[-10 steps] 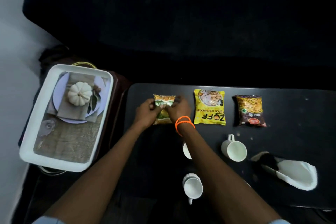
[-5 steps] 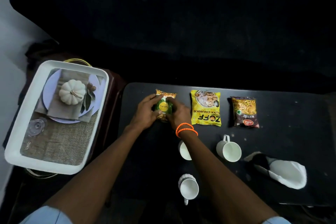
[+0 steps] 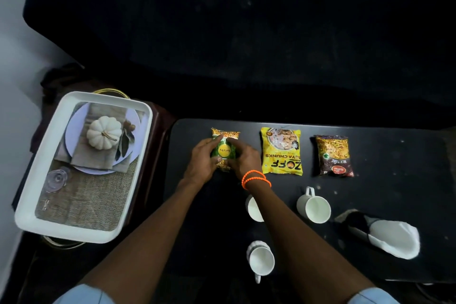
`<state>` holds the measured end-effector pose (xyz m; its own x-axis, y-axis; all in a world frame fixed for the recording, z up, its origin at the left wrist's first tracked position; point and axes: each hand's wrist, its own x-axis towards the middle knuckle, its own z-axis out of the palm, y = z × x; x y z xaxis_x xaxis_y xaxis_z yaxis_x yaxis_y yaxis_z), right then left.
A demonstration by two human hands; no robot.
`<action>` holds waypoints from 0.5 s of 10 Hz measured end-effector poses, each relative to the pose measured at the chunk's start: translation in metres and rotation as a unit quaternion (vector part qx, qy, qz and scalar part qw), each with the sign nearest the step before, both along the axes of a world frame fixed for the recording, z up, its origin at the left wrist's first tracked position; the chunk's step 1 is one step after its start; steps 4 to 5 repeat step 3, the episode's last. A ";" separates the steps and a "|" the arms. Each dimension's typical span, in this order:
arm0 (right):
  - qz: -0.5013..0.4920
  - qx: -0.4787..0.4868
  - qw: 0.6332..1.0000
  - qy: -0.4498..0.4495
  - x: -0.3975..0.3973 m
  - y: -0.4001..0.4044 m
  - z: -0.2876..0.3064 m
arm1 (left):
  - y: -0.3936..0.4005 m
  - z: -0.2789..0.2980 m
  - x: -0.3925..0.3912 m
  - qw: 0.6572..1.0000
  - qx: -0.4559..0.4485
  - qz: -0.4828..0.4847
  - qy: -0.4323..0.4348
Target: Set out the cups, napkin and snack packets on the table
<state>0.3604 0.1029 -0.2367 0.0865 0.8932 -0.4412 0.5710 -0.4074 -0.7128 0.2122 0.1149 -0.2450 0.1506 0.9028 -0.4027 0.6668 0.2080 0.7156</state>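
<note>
Head view: the left hand (image 3: pixel 201 158) and right hand (image 3: pixel 244 159) pinch the small green-and-orange crinkly snack packet (image 3: pixel 224 149) at the black table's (image 3: pixel 394 180) far-left. The right forearm, drawn back carelessly, might topple the white ceramic cup (image 3: pixel 254 208) beneath it.

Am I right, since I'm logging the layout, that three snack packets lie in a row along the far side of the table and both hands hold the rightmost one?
Not quite. The head view shows the left hand and right hand holding the leftmost, green-and-yellow packet, not the rightmost. The yellow Zoff soya chunks packet and the brown mixture packet lie untouched in the same row along the far side of the table.
</note>
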 end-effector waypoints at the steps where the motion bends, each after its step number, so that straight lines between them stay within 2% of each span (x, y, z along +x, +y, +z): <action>1: 0.061 0.008 0.997 -0.042 0.007 0.000 0.004 | -0.002 0.001 -0.006 1.000 -0.010 -0.003 0.013; 2: 0.069 0.075 0.990 -0.101 0.018 -0.001 0.016 | -0.001 0.009 -0.013 0.997 0.033 -0.031 0.064; 3: 0.056 0.148 0.973 -0.168 0.029 0.005 0.040 | 0.007 0.030 -0.016 0.983 0.116 -0.049 0.129; 5: 0.056 0.148 0.973 -0.168 0.029 0.005 0.040 | 0.007 0.030 -0.016 0.983 0.116 -0.049 0.129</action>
